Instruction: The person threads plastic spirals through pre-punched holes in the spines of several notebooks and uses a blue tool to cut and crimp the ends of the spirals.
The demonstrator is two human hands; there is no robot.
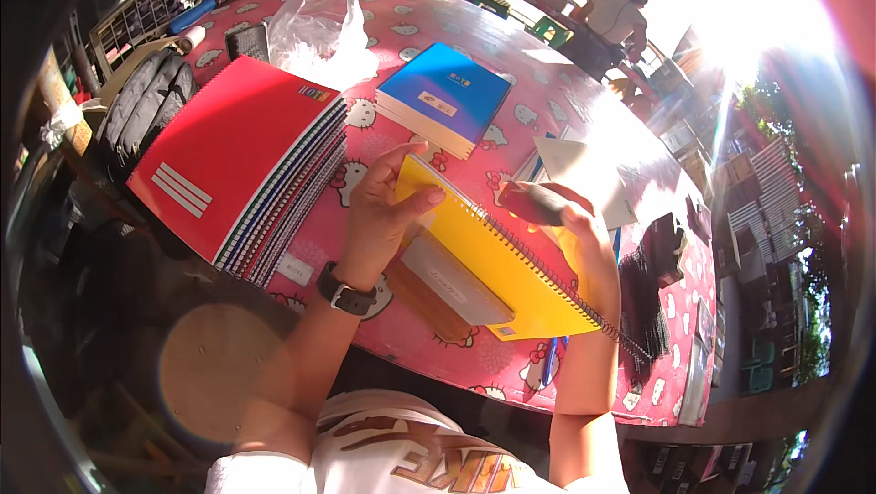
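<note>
My left hand [391,207], with a black watch on its wrist, pinches the upper left corner of a yellow spiral notebook [497,266] held tilted above the table. A dark wire coil [538,261] runs along the notebook's upper edge and sticks out past its lower right corner. Along the edge near my left thumb, no coil shows. My right hand [584,229] is curled beside the coiled edge. A dark reddish-brown shape [537,203] lies at its fingers; glare and shade hide what it is. Below the notebook sits a brown block with a grey plate [447,280].
The pink patterned table [411,339] bears a tall stack of red spiral notebooks [237,147] at left, blue notebooks [447,93], and a clear plastic bag [319,29]. Black coils [643,312] and loose sheets [593,175] lie at right. Farther back a person [613,24] sits.
</note>
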